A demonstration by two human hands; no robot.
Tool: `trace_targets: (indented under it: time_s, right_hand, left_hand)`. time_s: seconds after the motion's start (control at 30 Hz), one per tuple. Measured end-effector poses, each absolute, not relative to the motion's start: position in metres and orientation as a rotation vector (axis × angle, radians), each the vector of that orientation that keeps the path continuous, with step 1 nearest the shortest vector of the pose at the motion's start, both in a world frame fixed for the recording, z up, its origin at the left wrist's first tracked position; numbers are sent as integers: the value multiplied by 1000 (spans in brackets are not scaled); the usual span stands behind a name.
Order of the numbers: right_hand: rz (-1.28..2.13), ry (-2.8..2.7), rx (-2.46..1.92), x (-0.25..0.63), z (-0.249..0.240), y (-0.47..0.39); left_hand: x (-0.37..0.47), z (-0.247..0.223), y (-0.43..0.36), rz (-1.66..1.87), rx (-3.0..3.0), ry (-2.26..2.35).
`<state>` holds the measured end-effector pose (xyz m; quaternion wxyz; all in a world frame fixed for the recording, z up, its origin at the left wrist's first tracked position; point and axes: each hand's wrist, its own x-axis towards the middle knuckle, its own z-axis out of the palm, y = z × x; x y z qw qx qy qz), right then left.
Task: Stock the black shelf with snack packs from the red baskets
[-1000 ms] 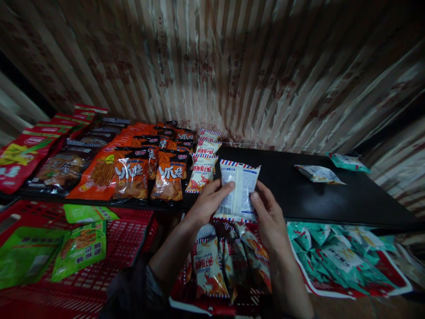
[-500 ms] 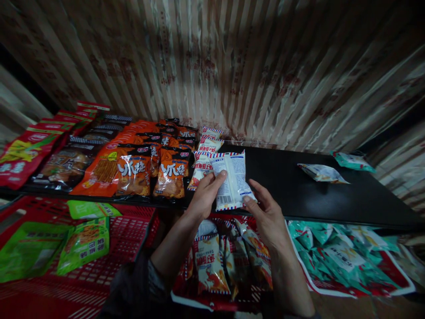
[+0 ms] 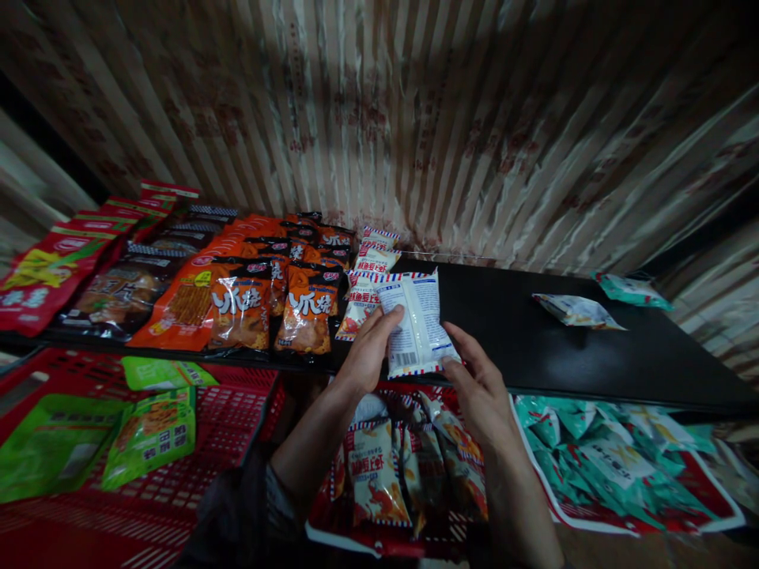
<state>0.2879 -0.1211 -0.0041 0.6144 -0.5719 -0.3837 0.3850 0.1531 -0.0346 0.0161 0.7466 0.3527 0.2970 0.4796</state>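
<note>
One packet (image 3: 417,325) between left hand (image 3: 366,352) and right hand (image 3: 483,387), blue print (image 3: 428,304), barcode (image 3: 406,359)

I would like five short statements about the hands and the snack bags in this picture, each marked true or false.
1. The left hand holds a white plastic bag with red-and-blue striped ends. True.
2. Its barcode is turned away from the camera. False: the barcode shows near its lower edge.
3. Orange-and-black plastic bags are on the black shelf. True.
4. The green plastic pouches lie on that shelf too. False: these pouches lie in the red plastic basket at left.
5. Turquoise plastic bags lie in a basket at right. True.
</note>
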Motion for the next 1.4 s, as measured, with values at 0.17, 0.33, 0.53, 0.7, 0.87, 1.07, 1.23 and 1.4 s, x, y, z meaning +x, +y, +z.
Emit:
trace_targets:
  time_s: [0.17, 0.33, 0.53, 0.7, 0.87, 1.07, 1.23, 1.4]
  right_hand:
    - [790, -970, -1378, 287, -8, -120]
    - [139, -1206, -1649, 282, -8, -118]
    - [-262, -1399, -1700, 275, -7, -119]
    - [-12, -1339, -1648, 270, -6, -120]
    - [209, -1370, -1578, 264, -4, -121]
    - [81, -1277, -1692, 263, -9, -117]
    - [188, -1073, -1729, 270, -8, -117]
    - [496, -866, -1528, 282, -12, -116]
  left_hand:
    - [151, 19, -36, 1020, 815, 662]
    - [153, 18, -36, 1057, 859, 690]
    - [156, 20, -43, 1045, 958, 719]
    - [156, 25, -47, 1038, 1037, 712]
    - [156, 20, -46, 1030, 1116, 686]
    - [159, 16, -51, 1001, 1266, 721]
    - [161, 13, -50, 1014, 1438, 845]
    - [162, 6, -46, 1020, 1553, 846]
